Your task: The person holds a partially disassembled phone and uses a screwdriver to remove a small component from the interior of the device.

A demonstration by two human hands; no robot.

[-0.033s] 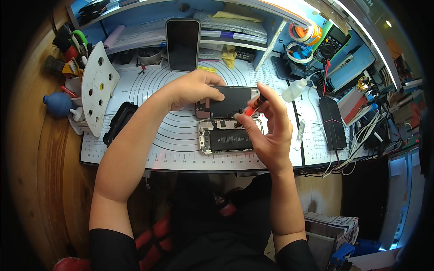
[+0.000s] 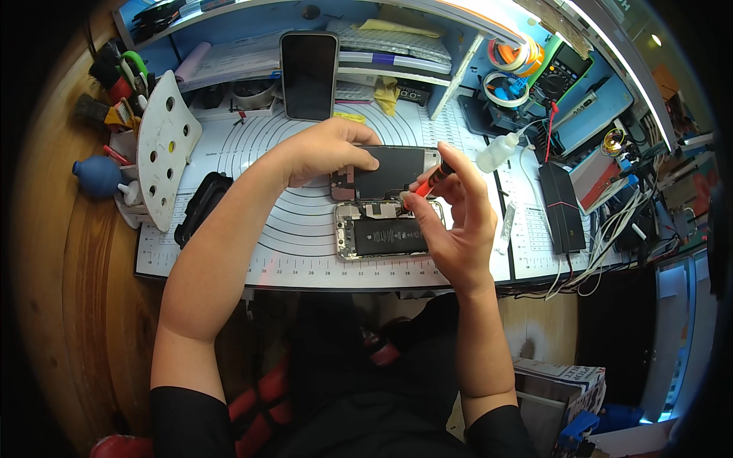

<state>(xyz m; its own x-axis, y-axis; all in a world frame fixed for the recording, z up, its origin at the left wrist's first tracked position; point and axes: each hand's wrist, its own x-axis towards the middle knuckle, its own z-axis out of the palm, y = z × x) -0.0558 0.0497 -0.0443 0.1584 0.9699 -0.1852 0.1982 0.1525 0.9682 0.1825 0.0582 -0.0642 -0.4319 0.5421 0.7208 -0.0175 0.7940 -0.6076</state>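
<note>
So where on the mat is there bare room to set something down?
Bare mat shows between the left forearm and the open phone, and between the holed white rack and the left hand. Crowded: between that hand and the right hand, and among the far-right cables.

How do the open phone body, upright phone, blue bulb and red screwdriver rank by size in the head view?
1. Open phone body and upright phone: too alike to rank; the right hand partly covers the former.
2. Blue bulb.
3. Red screwdriver, visible part.
</note>
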